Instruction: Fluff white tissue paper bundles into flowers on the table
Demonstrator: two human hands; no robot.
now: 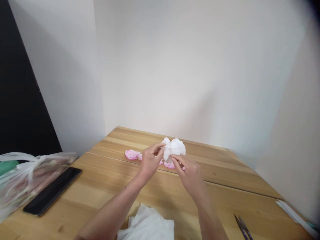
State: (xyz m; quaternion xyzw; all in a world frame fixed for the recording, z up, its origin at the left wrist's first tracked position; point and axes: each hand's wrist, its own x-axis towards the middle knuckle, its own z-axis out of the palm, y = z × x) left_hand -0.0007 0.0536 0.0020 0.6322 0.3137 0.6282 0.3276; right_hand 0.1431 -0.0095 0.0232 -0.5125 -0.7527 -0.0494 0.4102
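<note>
Above the far part of the table, both my hands pinch a white tissue-paper flower (pixel 177 146) with ruffled petals. My left hand (pixel 151 158) is closed on its left side, thumb against fingertips. From the lower right, my right hand (pixel 190 171) pinches the flower's bottom edge. Behind and below the hands lie pink-and-white paper flowers (pixel 131 154), partly hidden by my fingers and the white flower. Nearer to me, between my forearms, rests a stack of white tissue paper (pixel 150 224), cut off by the bottom of the view.
On the wooden table (pixel 105 186), a black phone (pixel 53 190) lies at the left beside a clear plastic bag (pixel 27 180). Open-bladed scissors (pixel 242 226) lie at the lower right. White strips (pixel 291 213) lie along the right edge. Walls (pixel 175 66) border the far side.
</note>
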